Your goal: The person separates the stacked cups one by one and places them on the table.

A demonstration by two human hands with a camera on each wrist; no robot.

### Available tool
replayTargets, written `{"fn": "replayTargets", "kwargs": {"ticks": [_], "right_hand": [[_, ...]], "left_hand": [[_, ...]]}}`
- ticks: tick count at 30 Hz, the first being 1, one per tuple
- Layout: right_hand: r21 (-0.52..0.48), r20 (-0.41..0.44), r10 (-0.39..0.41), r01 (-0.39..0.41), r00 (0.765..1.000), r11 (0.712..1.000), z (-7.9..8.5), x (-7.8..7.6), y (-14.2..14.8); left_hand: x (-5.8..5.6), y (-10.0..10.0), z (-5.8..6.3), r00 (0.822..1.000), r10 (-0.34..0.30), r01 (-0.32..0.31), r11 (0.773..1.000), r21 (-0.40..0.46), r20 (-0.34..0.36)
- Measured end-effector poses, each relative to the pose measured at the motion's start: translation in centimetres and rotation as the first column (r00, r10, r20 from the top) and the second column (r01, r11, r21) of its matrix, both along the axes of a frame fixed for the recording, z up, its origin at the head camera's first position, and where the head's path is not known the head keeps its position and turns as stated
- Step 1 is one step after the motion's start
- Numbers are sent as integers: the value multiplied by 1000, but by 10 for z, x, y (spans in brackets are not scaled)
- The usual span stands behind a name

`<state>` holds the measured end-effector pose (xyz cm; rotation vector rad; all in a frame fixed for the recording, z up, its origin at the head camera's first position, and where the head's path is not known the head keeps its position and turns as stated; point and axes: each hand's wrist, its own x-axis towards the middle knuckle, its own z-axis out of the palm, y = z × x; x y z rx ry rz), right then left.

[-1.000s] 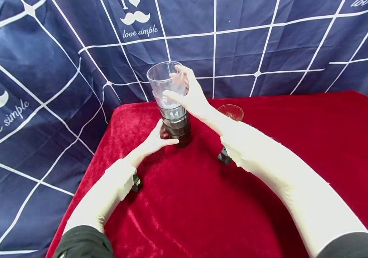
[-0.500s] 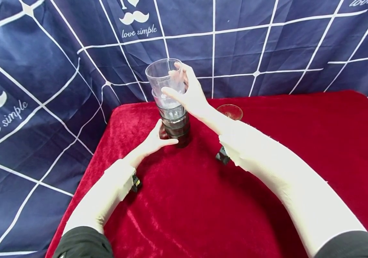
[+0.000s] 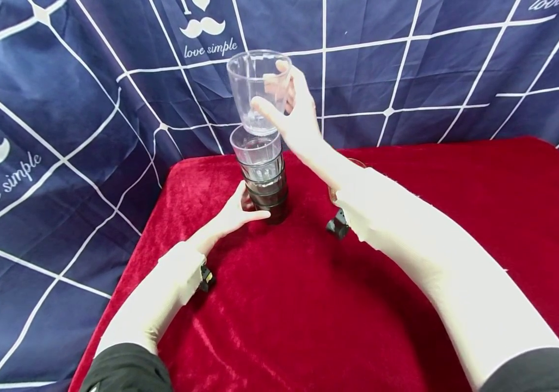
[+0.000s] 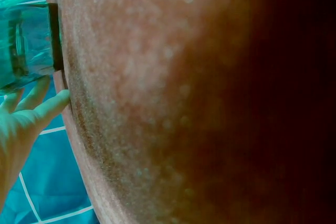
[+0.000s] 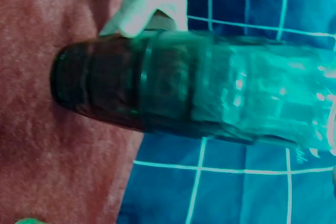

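A stack of nested drinking glasses (image 3: 262, 171), dark at the base and clear toward its rim, stands near the red table's far left. My left hand (image 3: 232, 213) holds the stack low down, thumb on the near side and fingers partly hidden behind it. Above, my right hand (image 3: 300, 117) grips a clear glass (image 3: 246, 90) by its right side, thumb in front and fingers around the back. That glass is mostly out of the stack, its base at the top rim. The right wrist view has the stack (image 5: 168, 82) lying sideways across the picture, with left-hand fingers (image 5: 139, 17) against it.
Behind my right forearm, a round glass rim (image 3: 357, 162) shows, mostly covered. The red velvet cloth (image 3: 279, 305) covers the table. A dark blue curtain with white lines (image 3: 357, 71) hangs close behind the stack and along the left side.
My right hand has raised the top clear glass up from inside the stack. My left hand has stayed at the base. The right forearm now covers more of the round glass rim.
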<state>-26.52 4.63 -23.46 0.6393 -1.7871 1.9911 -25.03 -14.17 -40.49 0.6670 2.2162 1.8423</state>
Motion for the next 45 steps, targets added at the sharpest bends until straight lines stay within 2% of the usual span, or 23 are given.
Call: {"fn": "replayTargets", "kwargs": {"ticks": [7,12,16,20,23,27,33,36,41,45], "right_hand": [[-35,45,-68,69,997,997,11,-1,24],[-72,51,-69,73,996,995,14,-1,48],[-89,30,-57,59,998,994,13,2,67],[-68,-33,-70,68,997,995,8,6,87],[-50,-65,-95,92,993,995,2,9,102],[-44,-48,-121,119,992,992,-8,15,121],[13,38,-150,149,988,989,-25,29,152],[28,82,-142,140,986,990,-39,35,167],[4,104,-118,118,988,993,-65,40,187],[23,117,-133,131,984,991,-83,43,197]], "left_hand": [[0,-1,-2,1000,0,0,1000,16,0],[1,-1,-2,1000,2,-2,1000,23,6],[0,-1,-2,1000,-4,4,1000,23,6],[0,-1,-2,1000,0,0,1000,15,10],[1,-2,-2,1000,4,-5,1000,9,11],[1,-2,-3,1000,9,-9,1000,5,2],[-1,-1,-3,1000,5,-5,1000,2,1],[-2,-1,-3,1000,3,-3,1000,-7,0],[-3,0,-3,1000,-8,9,1000,2,-22],[-2,0,-3,999,-15,15,1000,10,-34]]}}
